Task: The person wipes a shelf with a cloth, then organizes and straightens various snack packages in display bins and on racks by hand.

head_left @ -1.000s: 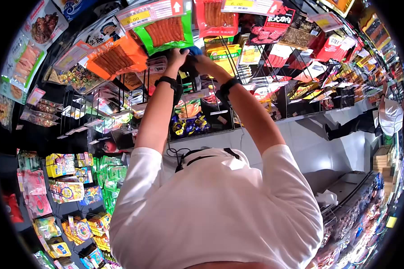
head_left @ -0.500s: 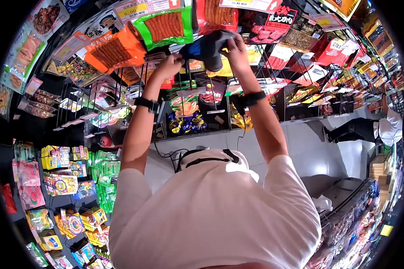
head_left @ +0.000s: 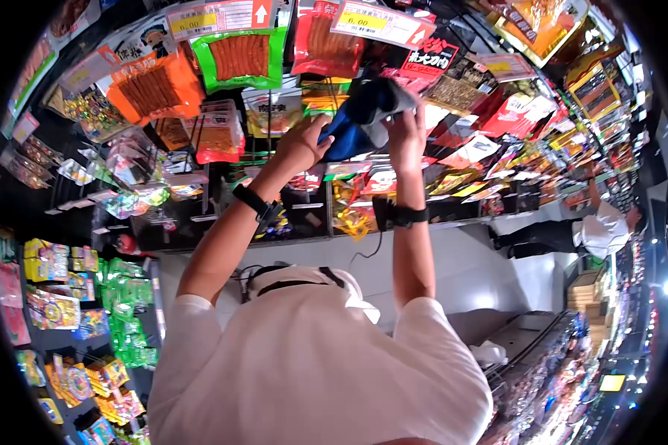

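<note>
A dark blue and grey piece of cloth (head_left: 358, 127) is held up in front of the hanging snack packs, bunched and folded. My left hand (head_left: 304, 146) grips its blue left end with the thumb pointing toward the cloth. At the grey right end, my right hand (head_left: 405, 141) has its fingers closed on the fabric. Just behind and above hang a red snack pack (head_left: 326, 46) and a green-edged pack of brown sticks (head_left: 239, 59). Yellow packs (head_left: 273, 115) show behind my left hand. The cloth hides part of the rack hooks.
An orange pack (head_left: 156, 87) hangs to the left. Price tags (head_left: 382, 22) stick out above. Below runs the shelf's front edge (head_left: 274, 243). A co-worker or shopper (head_left: 601, 230) is in the aisle at right. A dark bin (head_left: 527, 337) stands behind me, right.
The view has shifted to the right, so the shelves and my body appear further left. Both hands have come lower with the cloth, whose blue part is now stretched more toward my left hand.
</note>
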